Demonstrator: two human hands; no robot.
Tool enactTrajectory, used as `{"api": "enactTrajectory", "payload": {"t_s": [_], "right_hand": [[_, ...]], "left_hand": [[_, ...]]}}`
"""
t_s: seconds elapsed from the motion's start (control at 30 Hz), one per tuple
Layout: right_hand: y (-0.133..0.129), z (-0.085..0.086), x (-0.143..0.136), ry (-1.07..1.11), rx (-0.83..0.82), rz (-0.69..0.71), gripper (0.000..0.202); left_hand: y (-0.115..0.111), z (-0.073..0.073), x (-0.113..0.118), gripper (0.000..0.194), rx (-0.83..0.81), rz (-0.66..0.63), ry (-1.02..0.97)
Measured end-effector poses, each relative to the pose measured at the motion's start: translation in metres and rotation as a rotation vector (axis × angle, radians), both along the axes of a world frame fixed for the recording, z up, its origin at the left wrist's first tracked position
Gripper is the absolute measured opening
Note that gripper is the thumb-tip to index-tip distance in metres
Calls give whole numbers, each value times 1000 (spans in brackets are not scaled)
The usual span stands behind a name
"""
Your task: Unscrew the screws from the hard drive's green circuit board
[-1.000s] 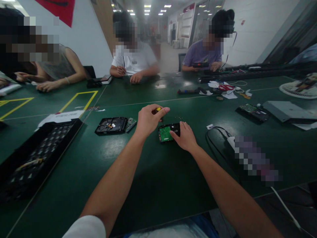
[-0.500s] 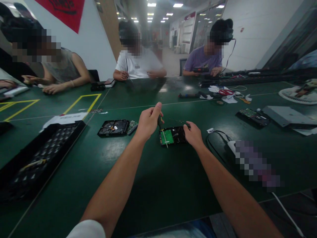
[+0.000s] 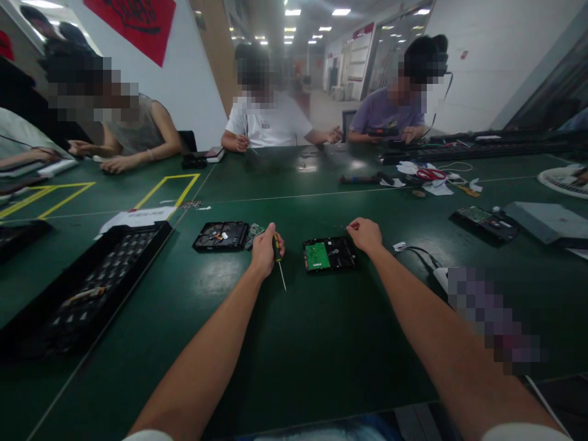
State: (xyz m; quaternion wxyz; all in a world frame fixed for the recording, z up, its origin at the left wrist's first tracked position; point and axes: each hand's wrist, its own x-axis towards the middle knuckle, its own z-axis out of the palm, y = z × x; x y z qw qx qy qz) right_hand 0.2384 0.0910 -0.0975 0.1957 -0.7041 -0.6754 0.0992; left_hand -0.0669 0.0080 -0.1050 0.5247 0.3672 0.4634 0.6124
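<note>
White wall (image 3: 505,79), lit ceiling lamps (image 3: 341,11), green table (image 3: 321,349)

Here's 1 screwdriver (image 3: 276,248), dark handle marked with yellow, gripped in the left hand (image 3: 265,251); thin bright shaft slanting down and towards the wearer, tip apart from the drive, off to its left; and there's the hard drive (image 3: 331,253), lying flat, black casing, green circuit board (image 3: 318,255) across its left half; just past its far edge, by the right hand (image 3: 367,235), tiny pale bits (image 3: 340,227), too small to make out!
</note>
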Motion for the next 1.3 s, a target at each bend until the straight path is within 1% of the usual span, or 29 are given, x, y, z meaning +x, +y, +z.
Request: {"api": "enactTrajectory", "payload": {"t_s": [0.2, 0.3, 0.33, 0.4, 0.43, 0.53, 0.57, 0.63, 0.73, 0.87, 1.0, 1.3], "right_hand": [[8, 6, -3, -33, -4, 25, 16], [0, 14, -9, -30, 28, 48, 21], [-5, 17, -14, -24, 46, 76, 22], [-19, 26, -28, -3, 65, 158, 22], [-27, 31, -36, 12, 71, 223, 22], [-52, 43, -65, 35, 116, 467, 21], [-59, 45, -73, 9, 101, 524, 20], [-69, 47, -85, -42, 52, 583, 18], [-75, 44, -93, -74, 49, 592, 20], [-76, 38, -96, -103, 47, 575, 23], [-77, 39, -99, -117, 18, 548, 23], [-84, 39, -101, -148, 47, 575, 29]], "left_hand": [[0, 2, 0, 52, 11, -31, -37], [0, 2, 0, 53, 5, -37, -43], [0, 2, 0, 53, 2, -40, -38], [1, 1, -1, 53, 5, -45, -24], [1, 1, -1, 53, 9, -49, -16], [1, 1, -1, 54, 20, -59, -3], [1, 1, -1, 54, 20, -56, 3], [1, 1, -1, 55, 12, -48, 17], [2, 0, 0, 55, 10, -49, 22], [2, 0, -1, 55, 31, -52, 12], [1, 1, -1, 55, 15, -43, 11], [3, 0, -2, 56, 5, -40, 26]]}}
